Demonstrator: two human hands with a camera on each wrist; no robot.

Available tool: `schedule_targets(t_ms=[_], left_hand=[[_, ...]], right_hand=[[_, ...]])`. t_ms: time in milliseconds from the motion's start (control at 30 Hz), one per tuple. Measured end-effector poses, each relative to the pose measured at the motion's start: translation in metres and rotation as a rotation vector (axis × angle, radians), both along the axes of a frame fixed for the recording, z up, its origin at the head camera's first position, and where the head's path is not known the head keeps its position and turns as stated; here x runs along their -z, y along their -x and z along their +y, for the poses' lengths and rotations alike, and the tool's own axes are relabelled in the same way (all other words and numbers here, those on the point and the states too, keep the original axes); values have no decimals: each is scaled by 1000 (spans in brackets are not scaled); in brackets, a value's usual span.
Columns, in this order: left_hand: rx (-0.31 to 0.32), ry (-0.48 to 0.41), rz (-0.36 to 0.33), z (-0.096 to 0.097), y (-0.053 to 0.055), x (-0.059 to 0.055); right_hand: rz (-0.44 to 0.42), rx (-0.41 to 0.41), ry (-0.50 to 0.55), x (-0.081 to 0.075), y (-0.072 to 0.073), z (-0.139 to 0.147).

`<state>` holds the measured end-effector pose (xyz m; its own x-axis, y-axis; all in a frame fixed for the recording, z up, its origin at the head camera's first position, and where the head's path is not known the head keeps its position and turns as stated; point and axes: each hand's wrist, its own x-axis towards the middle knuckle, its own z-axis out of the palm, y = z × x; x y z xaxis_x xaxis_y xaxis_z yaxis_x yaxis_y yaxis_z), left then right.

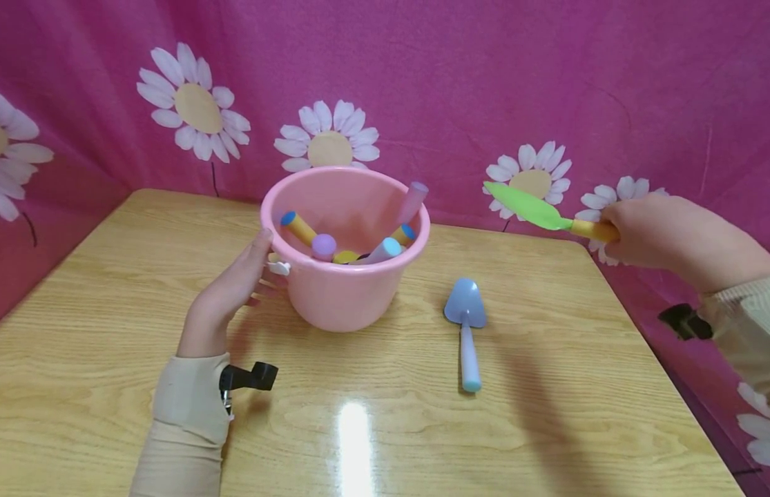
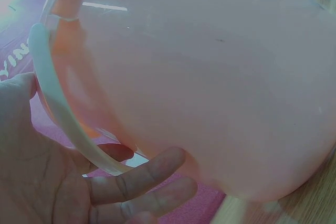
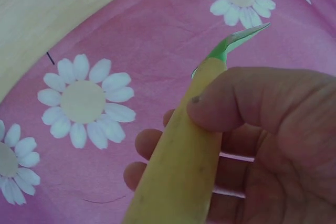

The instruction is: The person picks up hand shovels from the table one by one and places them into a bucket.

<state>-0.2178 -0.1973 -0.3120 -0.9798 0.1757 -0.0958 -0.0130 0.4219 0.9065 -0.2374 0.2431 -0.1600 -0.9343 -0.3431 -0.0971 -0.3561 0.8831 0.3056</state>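
Note:
A pink bucket [image 1: 344, 297] stands on the table at the centre left of the head view. My left hand [image 1: 232, 283] holds it at its left side, thumb at the rim and index finger below it. The other fingers reach out loosely beside the wall, and the pale handle [image 2: 68, 108] curves past them. At the right, my right hand [image 1: 646, 228] grips the yellow handle of a toy trowel with a green blade [image 1: 527, 206], raised above the table's far right edge. Below and left of it, a blue toy trowel with a pale handle [image 1: 469, 355] lies on the wood.
Inside the bucket, toy handles in several colours show, including an orange one with a blue end [image 1: 300, 228] and one with a purple ball end [image 1: 324, 246]. A pink cloth with daisies [image 1: 434, 83] hangs behind the wooden table [image 1: 385, 428].

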Motion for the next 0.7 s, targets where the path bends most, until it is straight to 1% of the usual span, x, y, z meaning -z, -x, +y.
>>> schedule_targets(t_ms=[167, 467, 567, 700], left_hand=[[4, -14, -11, -1, -1, -2], [0, 6, 8, 1, 1, 1], [5, 6, 16, 1, 1, 1], [4, 1, 5, 0, 0, 0]], right_hand=[[2, 3, -2, -6, 0, -9], [8, -6, 2, -14, 0, -38], [8, -24, -6, -16, -1, -47], [38, -77, -11, -17, -2, -59]])
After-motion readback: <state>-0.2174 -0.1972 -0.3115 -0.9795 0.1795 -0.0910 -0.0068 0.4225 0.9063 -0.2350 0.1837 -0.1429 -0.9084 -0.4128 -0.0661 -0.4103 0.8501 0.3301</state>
